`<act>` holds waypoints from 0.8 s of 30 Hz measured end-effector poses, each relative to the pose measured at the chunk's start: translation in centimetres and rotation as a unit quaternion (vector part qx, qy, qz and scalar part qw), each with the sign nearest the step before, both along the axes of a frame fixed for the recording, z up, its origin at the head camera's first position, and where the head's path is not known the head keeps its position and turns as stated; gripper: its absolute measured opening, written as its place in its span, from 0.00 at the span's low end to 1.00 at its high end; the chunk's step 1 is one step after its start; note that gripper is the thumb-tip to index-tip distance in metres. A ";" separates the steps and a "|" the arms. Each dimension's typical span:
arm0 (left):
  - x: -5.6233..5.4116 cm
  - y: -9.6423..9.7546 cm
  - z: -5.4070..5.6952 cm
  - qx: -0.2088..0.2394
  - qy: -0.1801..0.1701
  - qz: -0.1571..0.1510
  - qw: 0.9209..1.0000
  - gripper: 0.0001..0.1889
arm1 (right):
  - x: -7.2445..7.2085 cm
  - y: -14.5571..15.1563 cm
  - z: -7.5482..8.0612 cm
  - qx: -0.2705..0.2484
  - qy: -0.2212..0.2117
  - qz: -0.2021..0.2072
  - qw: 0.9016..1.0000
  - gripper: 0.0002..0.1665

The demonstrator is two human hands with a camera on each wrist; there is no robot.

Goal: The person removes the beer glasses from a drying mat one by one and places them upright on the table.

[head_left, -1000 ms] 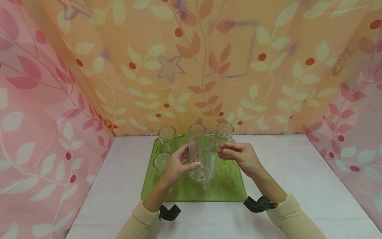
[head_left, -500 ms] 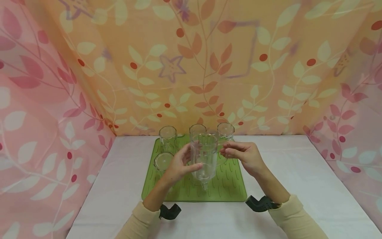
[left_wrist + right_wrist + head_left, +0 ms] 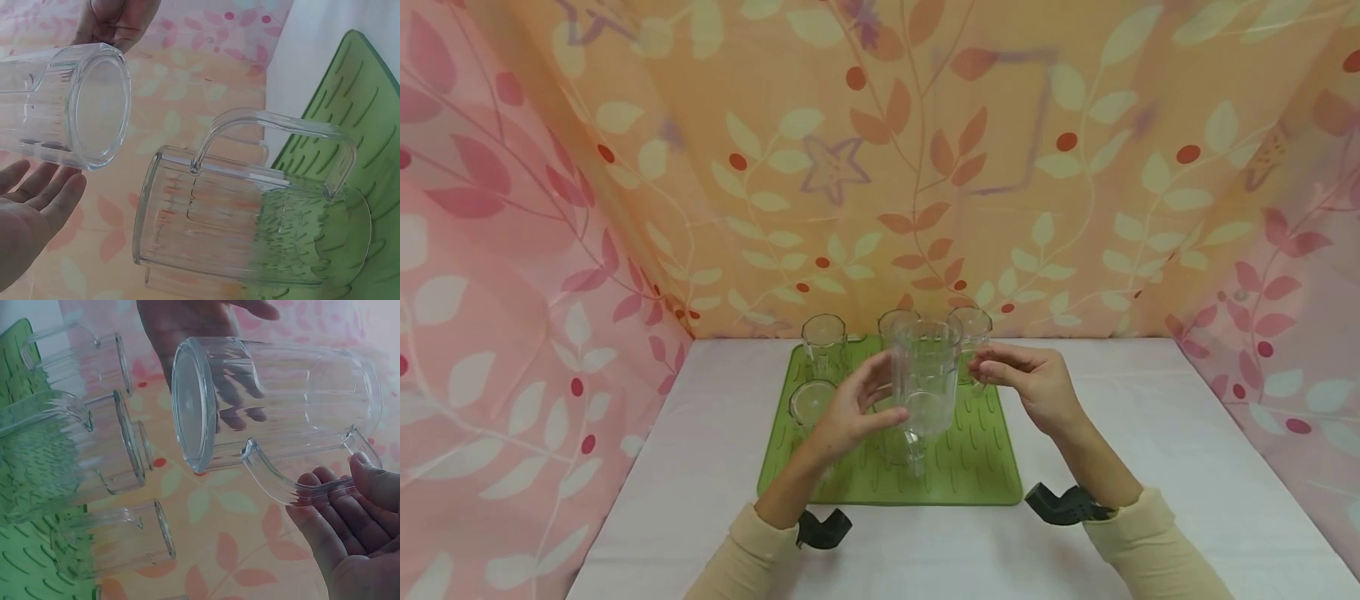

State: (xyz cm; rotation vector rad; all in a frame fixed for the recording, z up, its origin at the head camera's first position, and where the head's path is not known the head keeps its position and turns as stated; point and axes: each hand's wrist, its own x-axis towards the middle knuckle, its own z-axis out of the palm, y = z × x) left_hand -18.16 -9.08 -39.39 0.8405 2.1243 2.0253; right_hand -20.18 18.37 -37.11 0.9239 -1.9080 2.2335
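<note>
My right hand [image 3: 1030,383] grips the handle of a clear glass mug [image 3: 934,367], fingers and thumb curled round it in the right wrist view. The mug is held raised above the green ribbed mat [image 3: 985,475], its thick base facing down. My left hand [image 3: 857,408] is at the mug's left side, fingers spread and thumb apart. In the left wrist view its fingertips [image 3: 74,187] lie right at the mug's wall. Below the raised mug, another clear mug [image 3: 250,231] stands on the mat, handle toward me.
More clear mugs stand on the mat: a back left mug [image 3: 824,329], a front left mug [image 3: 812,404], a back middle mug [image 3: 891,321] and a back right mug [image 3: 976,321]. White cloth [image 3: 700,467] covers the table. Patterned curtains [image 3: 925,167] enclose its back and sides.
The right hand has moved the mug up and to the right, above the mug standing below. The left hand has stayed nearly in place, so more of its fingers show beside the mug.
</note>
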 end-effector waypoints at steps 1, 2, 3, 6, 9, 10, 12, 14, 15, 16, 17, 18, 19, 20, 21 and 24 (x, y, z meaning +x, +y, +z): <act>0.0 0.0 0.0 0.002 0.000 0.000 1.000 0.42 | 0.0 0.1 0.1 -0.002 0.004 -0.004 1.000 0.19; 0.0 0.0 0.0 0.002 0.004 0.002 1.000 0.41 | 0.0 0.2 0.2 -0.006 0.009 -0.007 1.000 0.18; 0.0 -0.1 0.0 0.002 0.007 0.004 1.000 0.40 | 0.0 0.3 0.2 -0.010 0.012 -0.012 1.000 0.18; 0.0 -0.3 0.0 -0.007 0.023 0.013 1.000 0.36 | -0.1 0.6 0.4 -0.026 0.018 -0.029 0.999 0.17; 0.1 -0.7 0.1 -0.023 0.037 0.027 0.999 0.34 | -0.3 1.0 0.4 -0.047 0.020 -0.044 0.998 0.18; 0.2 -0.8 0.2 -0.030 0.043 0.033 0.998 0.33 | -0.4 1.1 0.5 -0.052 0.022 -0.049 0.997 0.18; 0.3 -1.2 0.3 -0.043 0.055 0.044 0.997 0.33 | -0.6 1.4 0.5 -0.058 0.029 -0.056 0.996 0.18; 0.4 -1.5 0.5 -0.058 0.066 0.057 0.994 0.33 | -0.7 1.7 0.5 -0.061 0.040 -0.063 0.995 0.17; 0.5 -1.7 0.6 -0.066 0.073 0.063 0.993 0.33 | -0.8 1.9 0.5 -0.056 0.048 -0.069 0.995 0.17; 0.6 -1.9 0.6 -0.073 0.081 0.069 0.992 0.32 | -0.9 2.0 0.6 -0.058 0.052 -0.073 0.994 0.17; 0.7 -2.1 0.7 -0.078 0.087 0.074 0.990 0.32 | -1.0 2.1 0.6 -0.056 0.057 -0.080 0.994 0.16; 0.7 -2.3 0.8 -0.084 0.092 0.080 0.989 0.33 | -1.1 2.2 0.7 -0.056 0.062 -0.084 0.993 0.17; 0.8 -2.6 0.8 -0.089 0.097 0.085 0.988 0.33 | -1.2 2.3 0.8 -0.059 0.064 -0.089 0.992 0.17; 0.9 -2.8 0.8 -0.092 0.100 0.091 0.986 0.33 | -1.2 2.4 0.8 -0.059 0.065 -0.098 0.991 0.17; 0.9 -3.1 0.8 -0.095 0.105 0.095 0.985 0.33 | -1.3 2.5 0.9 -0.057 0.068 -0.104 0.991 0.17; 1.1 -4.0 0.8 -0.107 0.108 0.114 0.982 0.35 | -1.5 2.8 1.0 -0.063 0.061 -0.128 0.988 0.17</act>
